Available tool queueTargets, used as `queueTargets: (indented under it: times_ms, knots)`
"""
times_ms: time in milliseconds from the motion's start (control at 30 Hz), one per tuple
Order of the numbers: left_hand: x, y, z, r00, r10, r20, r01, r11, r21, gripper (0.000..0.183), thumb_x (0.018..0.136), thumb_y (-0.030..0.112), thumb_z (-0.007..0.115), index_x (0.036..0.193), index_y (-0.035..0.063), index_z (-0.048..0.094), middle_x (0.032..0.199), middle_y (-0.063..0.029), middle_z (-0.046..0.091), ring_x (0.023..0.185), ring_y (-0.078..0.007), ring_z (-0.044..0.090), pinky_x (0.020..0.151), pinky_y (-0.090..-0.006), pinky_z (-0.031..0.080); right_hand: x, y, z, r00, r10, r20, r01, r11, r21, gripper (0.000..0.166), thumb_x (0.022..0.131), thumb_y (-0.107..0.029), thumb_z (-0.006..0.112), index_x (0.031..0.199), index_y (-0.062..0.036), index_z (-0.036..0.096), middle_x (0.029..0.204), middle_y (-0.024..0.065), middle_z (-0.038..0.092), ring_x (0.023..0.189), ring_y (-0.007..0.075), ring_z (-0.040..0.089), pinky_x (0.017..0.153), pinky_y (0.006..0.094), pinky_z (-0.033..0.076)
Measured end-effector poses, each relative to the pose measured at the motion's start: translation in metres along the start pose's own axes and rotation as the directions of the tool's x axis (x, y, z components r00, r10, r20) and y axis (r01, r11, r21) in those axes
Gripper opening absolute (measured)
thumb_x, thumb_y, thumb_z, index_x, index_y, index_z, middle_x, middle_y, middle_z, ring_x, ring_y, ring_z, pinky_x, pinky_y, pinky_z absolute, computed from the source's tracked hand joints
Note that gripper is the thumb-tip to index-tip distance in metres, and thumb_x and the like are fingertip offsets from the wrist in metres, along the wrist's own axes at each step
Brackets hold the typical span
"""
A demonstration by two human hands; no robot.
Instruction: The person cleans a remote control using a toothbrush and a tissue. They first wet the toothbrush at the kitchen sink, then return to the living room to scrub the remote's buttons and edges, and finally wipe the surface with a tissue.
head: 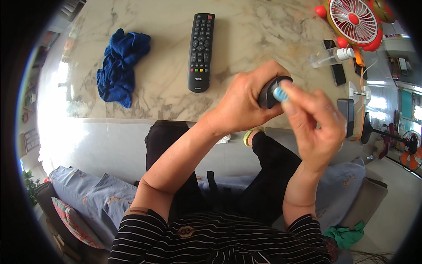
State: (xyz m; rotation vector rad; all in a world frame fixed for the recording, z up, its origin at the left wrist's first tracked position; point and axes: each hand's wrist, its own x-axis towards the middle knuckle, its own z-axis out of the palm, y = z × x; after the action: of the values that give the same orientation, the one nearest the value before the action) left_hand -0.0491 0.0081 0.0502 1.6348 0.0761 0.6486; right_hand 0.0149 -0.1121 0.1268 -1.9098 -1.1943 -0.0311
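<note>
My left hand (244, 95) is closed around a dark rounded object (267, 94), seen end-on above the table's near edge; what it is cannot be told. My right hand (316, 122) pinches a small light-blue item (280, 94) between thumb and fingers, against the dark object's end. The right fingers are slightly blurred. A black TCL remote control (200, 52) lies face up on the marble-patterned table (165, 66), to the left of my hands. Farther left lies a crumpled blue cloth (122, 67).
At the right of the table are a clear pump bottle (326, 57), a black phone (338, 74), a red-rimmed fan (353, 18), a dark box-shaped object (345, 117) and an orange cable (362, 99). The table's near edge runs below my hands, above my knees.
</note>
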Motion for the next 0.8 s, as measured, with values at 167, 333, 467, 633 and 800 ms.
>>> queueTargets:
  times_ms: [167,333,467,633,800]
  knots:
    - [0.003,-0.003,0.0,0.999,0.019,-0.043,-0.019,1.0,-0.007,0.032,0.069,0.008,0.072,0.096,0.0063,0.054,0.079,-0.0106,0.06,0.069,-0.0274,0.059,0.063,-0.0315,0.048,0.005,-0.001,0.007,0.998,-0.058,-0.011,0.058,0.998,-0.029,0.023,0.071,-0.006,0.076,0.093,-0.0129,0.072,0.057,0.0002,0.049,0.047,0.0115,0.043,0.043,0.0264,0.034]
    - [0.002,-0.002,0.001,0.998,0.02,-0.057,-0.023,0.999,-0.047,0.029,0.07,0.005,0.07,0.093,0.0052,0.054,0.076,-0.011,0.059,0.067,-0.0269,0.058,0.062,-0.0312,0.047,0.0,-0.003,0.005,0.998,-0.07,0.006,0.07,0.997,-0.033,0.022,0.071,-0.006,0.075,0.091,-0.0132,0.072,0.058,0.0002,0.051,0.048,0.0118,0.046,0.044,0.0258,0.037]
    - [0.004,-0.003,0.002,0.999,0.012,-0.046,-0.012,1.0,0.004,0.024,0.071,0.001,0.067,0.09,0.0061,0.054,0.079,-0.0025,0.059,0.07,-0.0137,0.056,0.065,-0.0257,0.046,0.003,-0.004,0.006,0.999,-0.04,0.001,0.04,0.999,-0.01,0.024,0.069,-0.004,0.076,0.092,-0.013,0.071,0.059,0.0009,0.052,0.049,0.0124,0.049,0.044,0.0259,0.039]
    - [0.004,-0.002,-0.002,0.998,-0.001,-0.067,0.0,1.0,-0.014,0.025,0.071,0.002,0.071,0.089,0.0064,0.054,0.078,-0.0015,0.058,0.069,-0.0111,0.055,0.062,-0.0256,0.046,0.003,-0.007,0.005,0.997,-0.069,0.043,0.07,0.997,-0.026,0.026,0.068,-0.003,0.076,0.091,-0.0123,0.072,0.059,0.0011,0.052,0.049,0.0125,0.049,0.044,0.026,0.039]
    - [0.005,0.003,-0.005,0.998,-0.067,-0.013,0.067,0.997,-0.045,0.028,0.072,0.004,0.074,0.091,0.0062,0.054,0.08,-0.001,0.059,0.072,-0.009,0.056,0.065,-0.0242,0.047,-0.008,-0.001,-0.004,0.997,-0.073,0.04,0.07,0.995,0.066,0.022,0.071,-0.005,0.075,0.092,-0.0085,0.072,0.06,0.0007,0.053,0.051,0.0096,0.047,0.046,0.0227,0.037]
